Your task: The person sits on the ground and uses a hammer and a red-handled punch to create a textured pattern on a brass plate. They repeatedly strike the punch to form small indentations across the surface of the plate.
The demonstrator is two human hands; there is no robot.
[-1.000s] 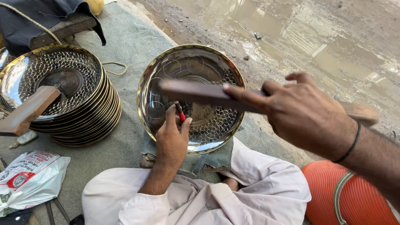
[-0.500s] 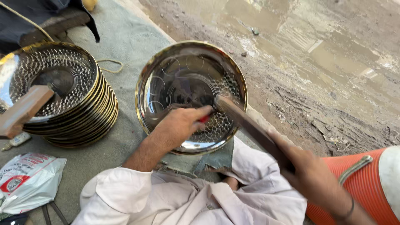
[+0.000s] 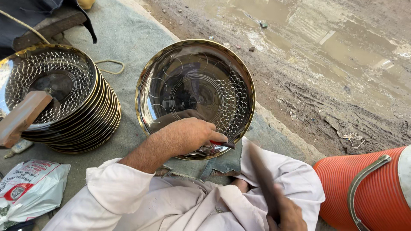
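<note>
One plate [image 3: 195,81] lay flat on the cloth [image 3: 128,38] just ahead of my knees, part stamped with a mesh pattern. My left hand [image 3: 188,134] was nearer, resting on its near rim, fingers pinched on a red-handled punch [image 3: 222,143] pointing right. My right hand [image 3: 289,214] sat low by my lap, gripping a stick [image 3: 263,179] angled up toward the punch. Stacked plates [image 3: 64,98] sat well left.

Left hand [image 3: 188,136] pinching red-handled punch [image 3: 222,144] on shiny plate [image 3: 195,81]; right hand [image 3: 287,214] gripping dark stick [image 3: 263,179] low. Stacked plates [image 3: 64,102] beside.
</note>
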